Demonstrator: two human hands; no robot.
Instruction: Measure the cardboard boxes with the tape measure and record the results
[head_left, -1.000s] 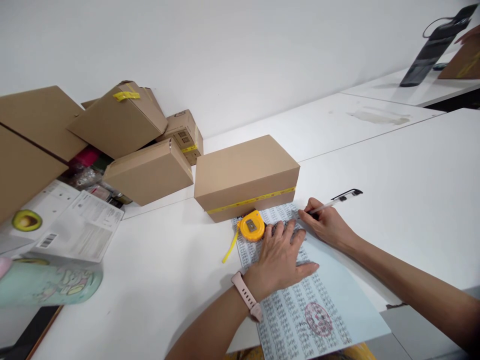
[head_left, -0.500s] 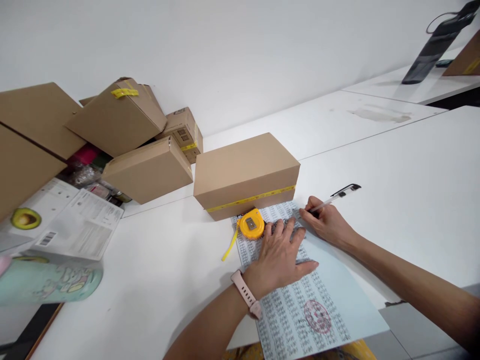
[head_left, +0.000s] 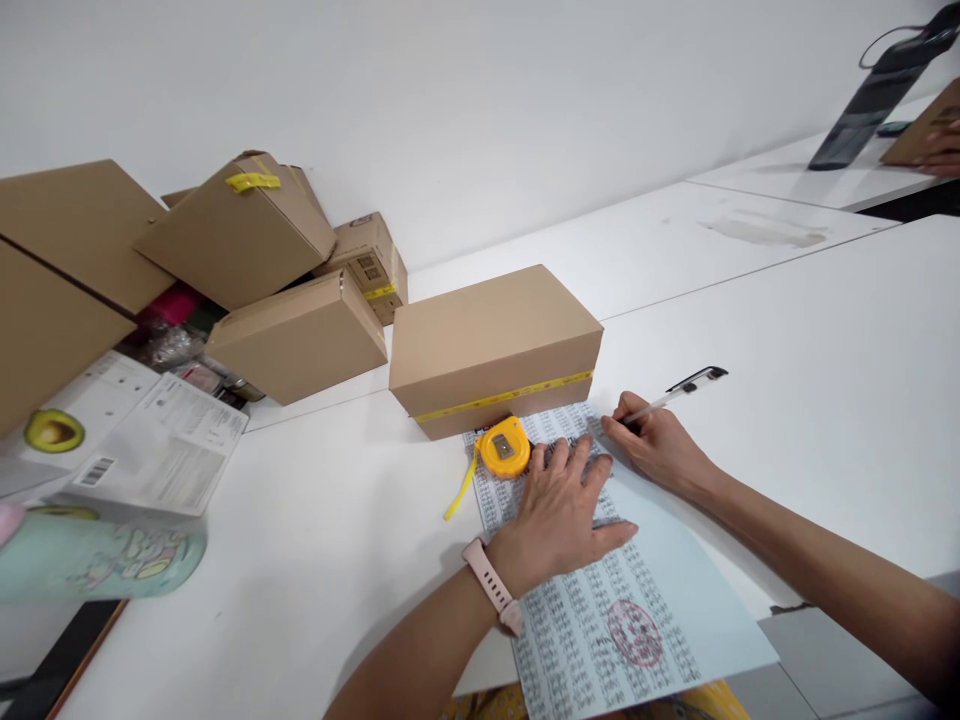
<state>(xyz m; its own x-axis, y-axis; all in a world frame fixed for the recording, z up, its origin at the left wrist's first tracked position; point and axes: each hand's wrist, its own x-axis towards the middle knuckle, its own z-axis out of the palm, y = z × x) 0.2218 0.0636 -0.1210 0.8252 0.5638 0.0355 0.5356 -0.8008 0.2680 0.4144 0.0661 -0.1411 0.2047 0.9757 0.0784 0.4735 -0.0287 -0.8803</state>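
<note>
While the pen [head_left: 675, 389] is being clamped in the closed right hand [head_left: 661, 447] at the far corner of the sheet [head_left: 694, 595], by the surface's [head_left: 315, 540] near edge, the sheet is being pinned under the spread, flat left hand [head_left: 559, 505], firm pressure being advisable against slipping.

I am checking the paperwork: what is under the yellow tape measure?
A printed sheet lies under the tape measure. The left hand rests flat on it; the right hand holds a pen. Print beneath them is covered.

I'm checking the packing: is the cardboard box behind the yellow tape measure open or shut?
Shut. The cardboard box shows a flat, unbroken top, with no flaps raised.
</note>
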